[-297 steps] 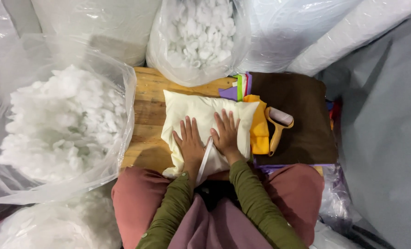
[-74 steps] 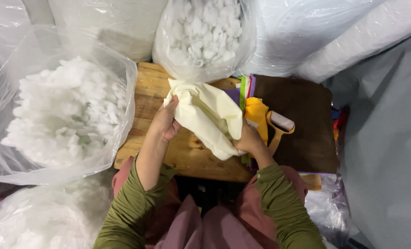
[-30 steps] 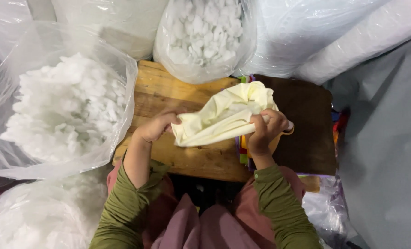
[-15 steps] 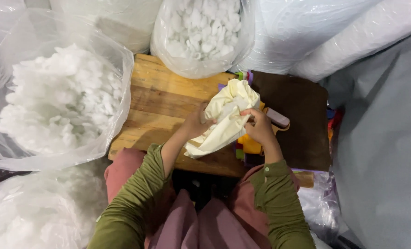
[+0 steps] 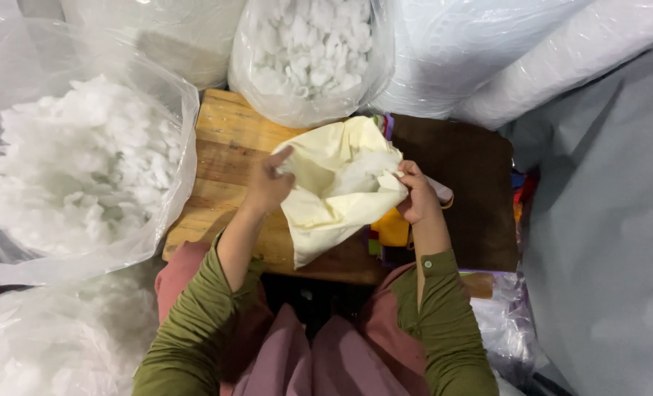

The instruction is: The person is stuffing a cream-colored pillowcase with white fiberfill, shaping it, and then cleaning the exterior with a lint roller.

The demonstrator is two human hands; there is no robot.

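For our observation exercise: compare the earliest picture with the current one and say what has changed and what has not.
The cream fabric cover, earlier pressed flat under both palms, is now lifted and held open: the left hand and right hand grip its edges, white filling showing inside. The bags of white stuffing and the wooden table stayed as they were.

A stuffing workshop: clear bags of white fibre filling (image 5: 85, 169) (several, bulging) crowd a wooden table (image 5: 224, 147) beside rolled wadding (image 5: 561, 66).

Three clear bags of white stuffing (image 5: 308, 51) (image 5: 77, 161) (image 5: 55, 345), one cream pillow cover (image 5: 337, 194), one wooden board (image 5: 220, 147)
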